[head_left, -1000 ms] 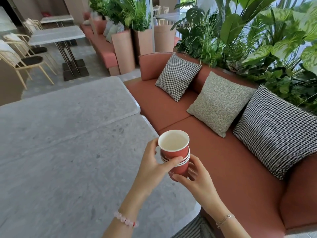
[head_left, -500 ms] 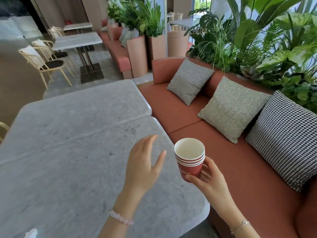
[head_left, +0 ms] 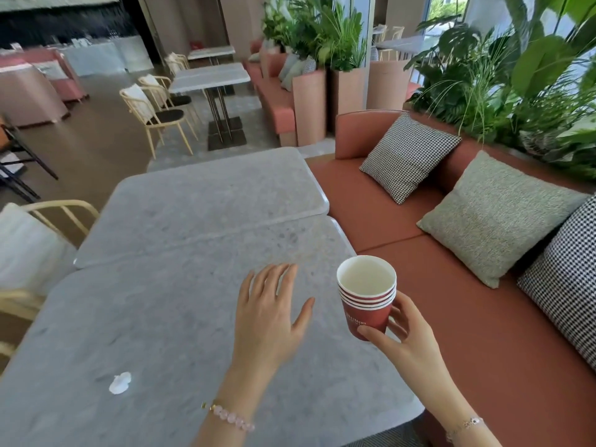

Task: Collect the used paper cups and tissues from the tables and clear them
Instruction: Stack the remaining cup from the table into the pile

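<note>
Holding the cups [head_left: 366, 296] upright in my right hand [head_left: 408, 341], thumb across the front of the red wall and fingers wrapped behind, low on the stack. Four or so rims show nested at the top; the top cup looks empty, though its bottom is dim. The stack hangs in the air past the table [head_left: 193, 304] edge, over the bench [head_left: 483, 333].

My left hand [head_left: 269, 317] is spread flat, palm down, fingers loose and apart, holding nothing; it hovers over the grey top just left of the cups, not touching them.

One tissue [head_left: 120, 382] lies crumpled on the near left part of the table, well apart from both hands. No other litter shows on this top or on the one butted against it beyond.

Step in hand, as I judge it: fetch the tissue. To do it well, I should keep the stack level and gripped low so the cups do not slip apart, sweep the free hand leftward and toward me, pinch the wad from above with fingertips, then drop it into the top cup so both go together.
</note>
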Demonstrator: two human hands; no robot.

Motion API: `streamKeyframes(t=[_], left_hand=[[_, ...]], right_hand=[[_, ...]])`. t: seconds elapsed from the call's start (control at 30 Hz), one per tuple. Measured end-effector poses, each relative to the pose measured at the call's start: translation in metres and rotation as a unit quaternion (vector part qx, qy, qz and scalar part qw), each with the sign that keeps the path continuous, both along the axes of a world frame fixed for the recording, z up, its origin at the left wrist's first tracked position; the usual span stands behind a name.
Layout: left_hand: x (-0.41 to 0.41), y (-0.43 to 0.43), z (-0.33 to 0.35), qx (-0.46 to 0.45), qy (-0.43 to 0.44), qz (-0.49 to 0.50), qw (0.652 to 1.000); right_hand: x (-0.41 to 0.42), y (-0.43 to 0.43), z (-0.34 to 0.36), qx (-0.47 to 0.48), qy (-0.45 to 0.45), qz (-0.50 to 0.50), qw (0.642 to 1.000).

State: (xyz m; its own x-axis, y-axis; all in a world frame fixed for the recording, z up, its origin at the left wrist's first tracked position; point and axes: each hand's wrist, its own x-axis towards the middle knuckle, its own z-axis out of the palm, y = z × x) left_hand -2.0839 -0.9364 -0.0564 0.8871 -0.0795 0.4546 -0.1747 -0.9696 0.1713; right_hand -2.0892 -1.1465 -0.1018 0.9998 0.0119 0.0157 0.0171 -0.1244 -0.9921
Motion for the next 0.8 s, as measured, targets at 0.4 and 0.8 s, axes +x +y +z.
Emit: streamKeyframes(t=[0.4, 0.8], left_hand=[[-0.058, 0.066, -0.009, -0.025, -0.019, 0.124, 0.992], [-0.110, 0.181, -0.049, -0.036, -0.012, 0.210, 0.977]], right_hand=[[-0.006, 0.070, 0.008, 0.018, -0.005, 0.107, 0.994], [-0.010, 0.192, 0.006, 0.015, 0.005, 0.178, 0.984]])
